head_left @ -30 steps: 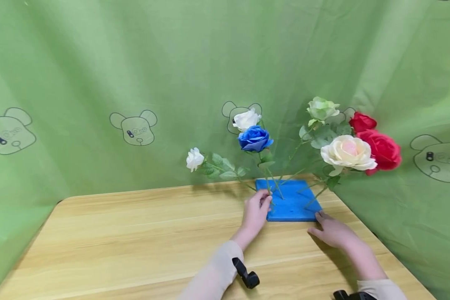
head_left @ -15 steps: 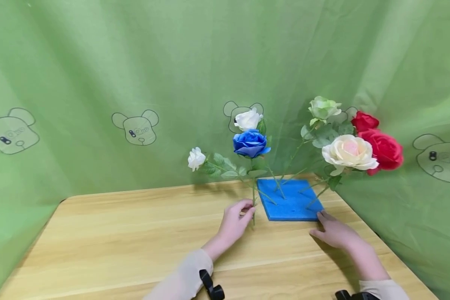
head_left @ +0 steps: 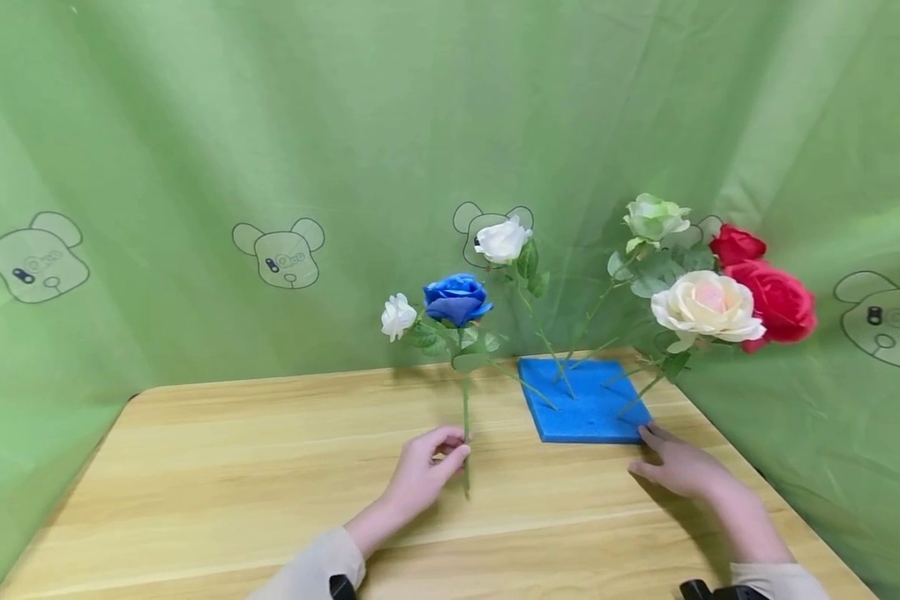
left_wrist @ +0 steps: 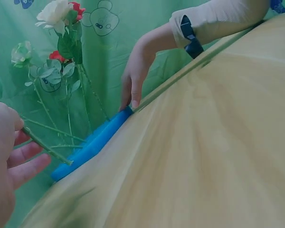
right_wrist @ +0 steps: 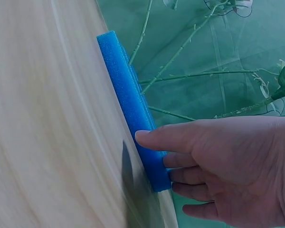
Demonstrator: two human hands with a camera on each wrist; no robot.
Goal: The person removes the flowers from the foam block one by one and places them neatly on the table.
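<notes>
My left hand pinches the green stem of a blue rose between thumb and fingers. The rose stands upright over the table, left of a blue foam block, and its stem ends below my fingers in the left wrist view. At the block's near right corner rests my right hand; in the right wrist view its thumb and fairly straight fingers touch the foam. Stuck in the block are two white roses, a pale green rose, a cream rose and red roses.
The wooden table stretches left and toward the front. A green curtain with printed bear heads hangs behind and along the right side. One white rose leans far out to the left, behind the blue rose.
My left hand has drawn the blue rose off the foam block and carried it left and nearer over the table. My right hand has stayed at the block's corner.
</notes>
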